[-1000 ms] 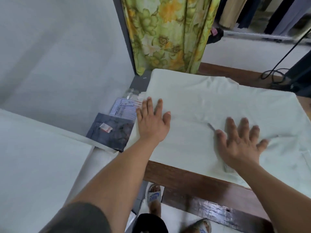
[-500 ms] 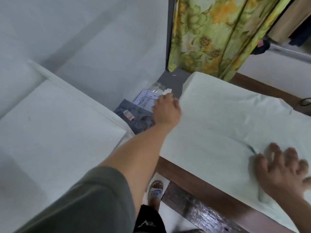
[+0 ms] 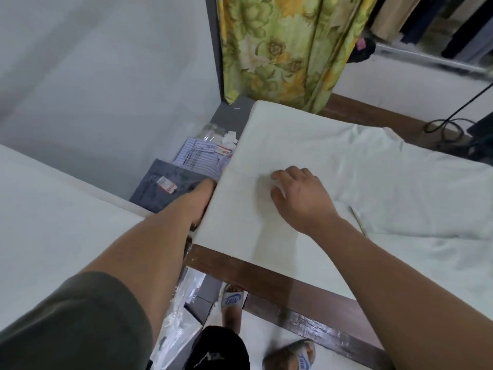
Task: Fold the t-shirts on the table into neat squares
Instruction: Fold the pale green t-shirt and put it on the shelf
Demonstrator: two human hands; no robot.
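A pale white t-shirt (image 3: 346,169) lies spread over the wooden table (image 3: 266,279), and its left part forms a smooth flat panel reaching the table's left edge. My left hand (image 3: 201,194) is at that left edge with its fingers slipped under the cloth, hidden from view. My right hand (image 3: 301,196) rests on top of the smooth panel, fingers loosely bent and fingertips touching the fabric. The shirt's right part is wrinkled, with a sleeve pointing to the far side.
Beyond the table's left edge lie a packaged grey garment (image 3: 165,188) and a striped one (image 3: 197,156). A white padded surface (image 3: 53,222) fills the left. A floral curtain (image 3: 280,49) hangs behind, and a black cable (image 3: 440,126) lies at the far right.
My left hand dropped from the top of the shirt to its left edge and went under the cloth. My right hand moved left from the wrinkled middle onto the smooth panel.
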